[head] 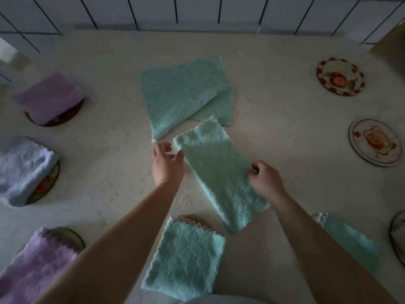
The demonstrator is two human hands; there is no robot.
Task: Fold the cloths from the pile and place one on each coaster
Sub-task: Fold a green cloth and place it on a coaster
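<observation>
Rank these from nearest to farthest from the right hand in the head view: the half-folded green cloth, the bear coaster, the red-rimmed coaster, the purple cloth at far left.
1. Half-folded green cloth: pinched by the right hand, centre.
2. Bear coaster: bare, at right.
3. Red-rimmed coaster: bare, far right corner.
4. Purple cloth: on a coaster, far left.

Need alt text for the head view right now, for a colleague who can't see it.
Right hand pinches a half-folded green cloth; the open left hand reaches for its far corner. Two bare coasters sit at right.
</observation>
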